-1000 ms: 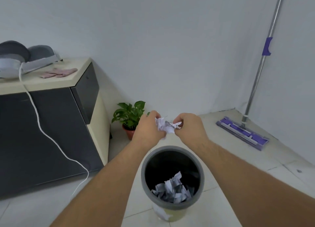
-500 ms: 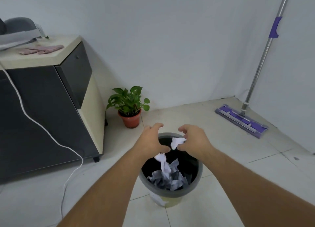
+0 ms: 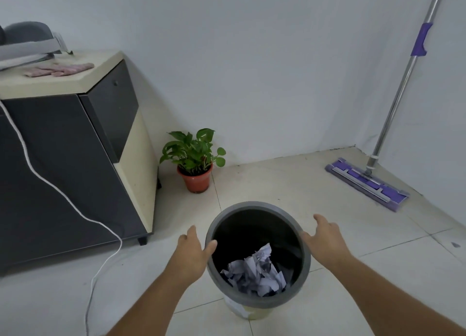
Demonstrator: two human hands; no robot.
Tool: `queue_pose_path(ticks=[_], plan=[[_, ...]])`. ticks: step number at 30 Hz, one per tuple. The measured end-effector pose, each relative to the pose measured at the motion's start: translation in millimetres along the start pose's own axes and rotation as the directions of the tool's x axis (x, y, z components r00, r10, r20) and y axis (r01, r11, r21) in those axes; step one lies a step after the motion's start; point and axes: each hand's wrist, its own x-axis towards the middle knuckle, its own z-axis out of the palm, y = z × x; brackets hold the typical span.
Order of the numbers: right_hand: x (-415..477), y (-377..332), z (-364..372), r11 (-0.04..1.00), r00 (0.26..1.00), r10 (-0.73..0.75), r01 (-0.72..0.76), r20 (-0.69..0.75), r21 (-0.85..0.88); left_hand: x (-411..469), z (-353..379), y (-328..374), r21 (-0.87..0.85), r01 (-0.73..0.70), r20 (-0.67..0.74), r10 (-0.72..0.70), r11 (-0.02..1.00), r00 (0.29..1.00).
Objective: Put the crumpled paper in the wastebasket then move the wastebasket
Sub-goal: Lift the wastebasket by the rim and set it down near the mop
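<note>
A round wastebasket with a grey rim (image 3: 254,205) and pale body stands on the tiled floor just in front of me. Crumpled paper (image 3: 256,271) lies in a heap at its bottom. My left hand (image 3: 193,252) is at the left side of the rim, thumb touching the rim edge, fingers spread. My right hand (image 3: 325,237) rests at the right side of the rim, fingers apart. Neither hand holds any paper.
A dark cabinet with a beige top (image 3: 75,143) stands to the left, a white cable (image 3: 63,191) trailing down it to the floor. A potted plant (image 3: 195,161) sits by the wall behind the basket. A purple flat mop (image 3: 368,179) leans in the right corner.
Both hands let go of the crumpled paper, which fell into the wastebasket. The hands then moved apart and down to the two sides of the rim.
</note>
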Motion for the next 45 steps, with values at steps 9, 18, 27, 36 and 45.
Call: queue_pose_path(ticks=[9,18,27,36,45], plan=[[-4,28,44,0.976,0.960,0.130,-0.168,0.248,0.137,-5,40,-7,-0.060,0.085,0.094,-0.079,0.995,0.992],[-3,29,53,0.982,0.983,0.099,-0.122,0.156,0.145,-7,47,6,-0.035,0.143,0.018,-0.142,0.989,0.990],[-17,-27,-38,0.985,0.991,0.054,-0.073,0.121,0.157,-19,-31,75,-0.044,0.087,0.005,-0.086,0.995,0.996],[-80,-187,-306,0.990,1.000,-0.023,0.024,-0.007,0.138,-88,-262,272,-0.064,-0.120,-0.100,0.113,0.991,0.989],[-168,-358,-588,0.957,0.985,-0.055,0.098,-0.162,0.272,-170,-522,486,-0.063,-0.259,-0.141,0.248,0.964,0.958]])
